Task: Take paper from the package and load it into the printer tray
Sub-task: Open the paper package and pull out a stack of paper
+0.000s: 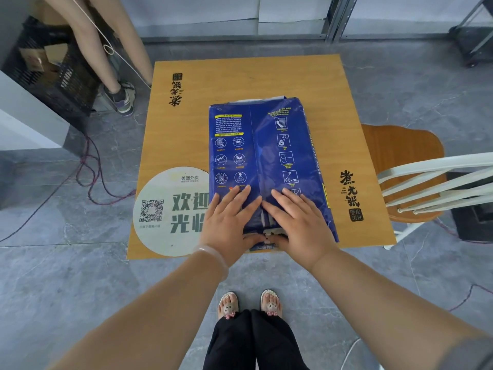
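Likely heavy, stiff ream in slick wrap: package (pixel 269 166) pressed under flat, spread left hand (pixel 230 219) and right hand (pixel 298 221), nothing clasped; torn flap between grips is best peeled.

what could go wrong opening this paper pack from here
1. The blue paper pack sits at the table's near edge; tugging toward the body may slide it off.
2. Both thumbs dig into the torn end, left hand and right hand, so the wrapper may rip unevenly and crease top sheets.

Package (pixel 269 161) lies on table (pixel 186 124), chair (pixel 400 161) apparently right.
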